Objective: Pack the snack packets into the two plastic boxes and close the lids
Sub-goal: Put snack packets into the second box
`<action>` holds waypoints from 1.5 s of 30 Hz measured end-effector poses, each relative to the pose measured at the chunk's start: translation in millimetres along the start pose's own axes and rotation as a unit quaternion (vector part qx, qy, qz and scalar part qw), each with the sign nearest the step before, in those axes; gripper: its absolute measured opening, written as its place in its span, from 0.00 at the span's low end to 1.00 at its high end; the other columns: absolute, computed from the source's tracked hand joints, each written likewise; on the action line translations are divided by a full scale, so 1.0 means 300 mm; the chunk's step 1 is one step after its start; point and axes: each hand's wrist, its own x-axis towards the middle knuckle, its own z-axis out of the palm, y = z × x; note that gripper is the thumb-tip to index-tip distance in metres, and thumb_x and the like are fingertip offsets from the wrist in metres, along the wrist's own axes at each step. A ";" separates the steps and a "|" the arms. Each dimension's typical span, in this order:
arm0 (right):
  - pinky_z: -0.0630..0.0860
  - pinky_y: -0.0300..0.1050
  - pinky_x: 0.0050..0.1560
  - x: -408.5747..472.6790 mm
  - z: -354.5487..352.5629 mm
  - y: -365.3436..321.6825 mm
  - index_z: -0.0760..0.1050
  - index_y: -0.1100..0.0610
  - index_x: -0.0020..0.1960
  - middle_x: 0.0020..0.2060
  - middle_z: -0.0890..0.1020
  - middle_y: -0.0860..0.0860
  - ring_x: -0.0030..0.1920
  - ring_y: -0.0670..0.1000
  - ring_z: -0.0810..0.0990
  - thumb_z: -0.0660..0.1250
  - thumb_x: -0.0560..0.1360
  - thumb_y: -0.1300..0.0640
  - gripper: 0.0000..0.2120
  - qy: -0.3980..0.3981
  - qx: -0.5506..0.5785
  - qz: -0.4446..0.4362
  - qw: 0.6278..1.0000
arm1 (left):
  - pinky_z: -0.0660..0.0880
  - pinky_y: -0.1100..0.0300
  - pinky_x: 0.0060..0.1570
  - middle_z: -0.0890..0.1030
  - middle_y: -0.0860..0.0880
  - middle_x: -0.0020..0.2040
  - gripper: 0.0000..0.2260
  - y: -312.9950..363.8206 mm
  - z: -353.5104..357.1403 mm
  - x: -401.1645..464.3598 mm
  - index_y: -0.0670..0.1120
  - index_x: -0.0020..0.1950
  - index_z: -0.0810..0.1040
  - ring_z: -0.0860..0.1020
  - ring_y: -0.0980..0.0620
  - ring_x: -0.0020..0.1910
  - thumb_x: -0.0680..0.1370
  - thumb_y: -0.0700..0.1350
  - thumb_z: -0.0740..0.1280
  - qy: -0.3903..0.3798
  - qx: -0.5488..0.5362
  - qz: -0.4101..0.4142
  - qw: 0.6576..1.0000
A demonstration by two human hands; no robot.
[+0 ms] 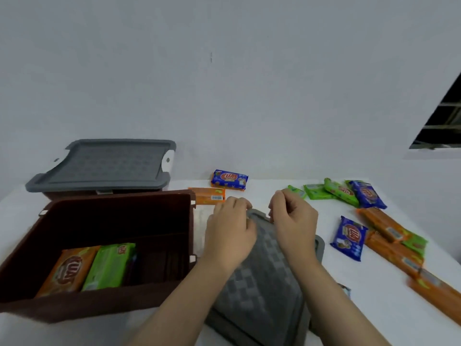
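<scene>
At upper left, one brown plastic box (104,194) sits lidded. Below it, the open brown box (112,218) holds only an orange and a green packet (107,265). At centre, left hand (230,231) and right hand (293,221) pinch its grey lid's (262,283) far edge. Many snack packets (349,237) wait at right, so packing looks barely half done.

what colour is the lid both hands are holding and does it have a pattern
The lid is grey with a woven checker texture, seen best in the head view, gripped by the left hand and right hand.
</scene>
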 end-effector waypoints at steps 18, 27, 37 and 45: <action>0.66 0.56 0.62 0.343 -0.019 0.580 0.69 0.47 0.68 0.74 0.58 0.59 0.63 0.66 0.66 0.54 0.81 0.45 0.17 -0.312 -0.419 0.094 0.847 | 0.60 0.40 0.69 0.51 0.45 0.79 0.32 -0.295 0.337 0.326 0.48 0.78 0.53 0.50 0.41 0.77 0.77 0.44 0.64 -0.122 0.258 -0.241 0.928; 0.68 0.52 0.55 0.301 -0.035 0.580 0.69 0.55 0.59 0.65 0.66 0.55 0.55 0.61 0.72 0.63 0.73 0.62 0.15 -0.237 -0.317 0.064 0.916 | 0.57 0.43 0.71 0.61 0.42 0.74 0.26 -0.288 0.332 0.355 0.50 0.72 0.63 0.58 0.41 0.74 0.77 0.54 0.66 -0.117 0.217 -0.229 0.942; 0.75 0.43 0.44 0.239 -0.080 0.335 0.67 0.40 0.60 0.62 0.72 0.42 0.52 0.49 0.80 0.66 0.68 0.56 0.23 -0.142 0.141 0.173 0.964 | 0.70 0.66 0.53 0.74 0.54 0.59 0.16 -0.038 0.284 0.253 0.54 0.67 0.64 0.74 0.55 0.58 0.80 0.55 0.59 0.114 -0.191 -0.142 0.964; 0.81 0.54 0.44 0.144 -0.061 0.090 0.73 0.43 0.62 0.52 0.84 0.54 0.49 0.55 0.85 0.58 0.80 0.56 0.14 -0.027 0.451 0.294 0.842 | 0.80 0.61 0.43 0.83 0.54 0.50 0.18 0.116 0.142 0.130 0.53 0.63 0.75 0.82 0.56 0.50 0.79 0.60 0.56 0.173 -0.495 -0.212 0.825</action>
